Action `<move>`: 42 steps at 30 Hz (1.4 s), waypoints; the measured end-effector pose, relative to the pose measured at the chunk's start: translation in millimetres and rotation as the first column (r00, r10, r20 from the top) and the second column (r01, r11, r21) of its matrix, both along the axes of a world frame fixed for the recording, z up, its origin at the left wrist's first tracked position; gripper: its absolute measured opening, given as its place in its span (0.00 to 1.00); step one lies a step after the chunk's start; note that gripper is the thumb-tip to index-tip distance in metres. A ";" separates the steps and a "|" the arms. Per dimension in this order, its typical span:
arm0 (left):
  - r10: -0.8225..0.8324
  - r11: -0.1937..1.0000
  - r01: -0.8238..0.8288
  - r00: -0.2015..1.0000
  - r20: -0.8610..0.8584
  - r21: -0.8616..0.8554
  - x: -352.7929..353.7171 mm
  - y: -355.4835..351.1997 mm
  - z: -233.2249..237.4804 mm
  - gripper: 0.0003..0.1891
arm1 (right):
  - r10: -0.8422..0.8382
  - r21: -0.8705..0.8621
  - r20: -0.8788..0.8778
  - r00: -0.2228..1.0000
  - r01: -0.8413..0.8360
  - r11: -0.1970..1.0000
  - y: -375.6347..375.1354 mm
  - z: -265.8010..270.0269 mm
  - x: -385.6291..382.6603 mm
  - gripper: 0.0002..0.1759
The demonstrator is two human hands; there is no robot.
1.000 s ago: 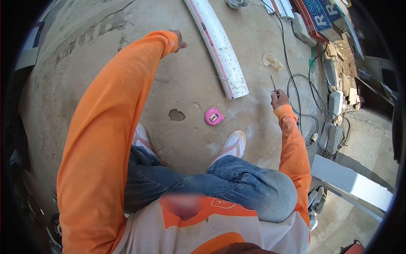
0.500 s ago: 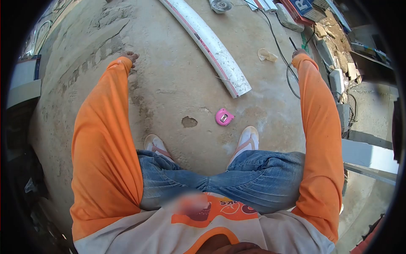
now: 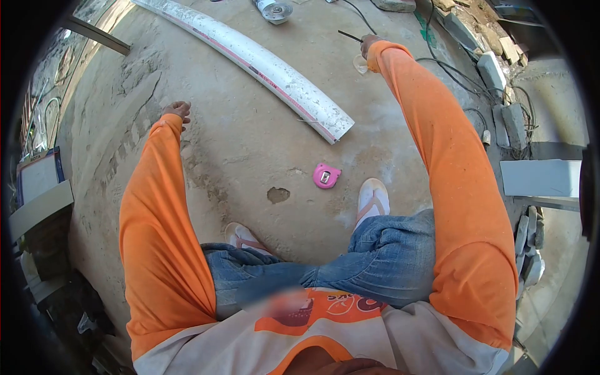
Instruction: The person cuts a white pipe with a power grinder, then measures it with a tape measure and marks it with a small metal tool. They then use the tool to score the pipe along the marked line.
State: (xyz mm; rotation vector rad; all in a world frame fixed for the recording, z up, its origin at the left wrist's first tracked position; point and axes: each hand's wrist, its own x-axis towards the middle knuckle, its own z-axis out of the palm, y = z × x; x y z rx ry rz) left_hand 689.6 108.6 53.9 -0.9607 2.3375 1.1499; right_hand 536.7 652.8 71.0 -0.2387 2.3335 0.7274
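Observation:
My right hand (image 3: 371,45) is closed on a thin dark stick (image 3: 350,35), which points left toward the white pipe. A grey cable and a pale scrap lie on the floor near this hand. My left hand (image 3: 179,110) hangs over the concrete left of the pipe, fingers loosely curled and apart, with nothing visible in it. The long white pipe (image 3: 275,74), speckled with dirt and marked by a red printed line, lies on the floor between both hands. Closer to my feet is a pink tape measure (image 3: 326,176).
A grinder-like tool with a round disc (image 3: 275,11) lies beyond the pipe. Black cables (image 3: 447,74) and stone blocks (image 3: 492,70) line the right side, with a white panel (image 3: 540,178) below them. The concrete has a small hole (image 3: 278,195).
The view has turned, shifting the floor things. My right hand has swung left and outward with the stick, closer to the pipe. My left hand sits slightly lower and farther left in view.

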 end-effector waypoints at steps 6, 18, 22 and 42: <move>-0.038 0.999 0.038 0.999 0.009 -0.001 -10.7 4.4 -12.8 0.28 | -0.021 -0.124 -0.056 0.998 0.014 0.992 -31.2 7.0 18.0 0.15; 0.012 1.000 -0.012 1.000 0.002 -0.019 -6.9 -2.7 -30.7 0.23 | -0.261 -0.274 -0.016 0.965 0.246 0.930 20.9 -63.6 -8.8 0.16; 0.007 1.000 -0.008 1.000 -0.011 -0.020 -13.9 1.5 -30.2 0.24 | -0.279 -0.302 -0.042 0.960 0.254 0.919 1.8 -34.9 4.9 0.15; -0.109 0.977 0.086 0.988 -0.111 -0.193 -29.5 7.4 -44.1 0.26 | 0.457 -0.013 0.061 0.887 -0.457 0.889 -37.8 19.4 45.5 0.15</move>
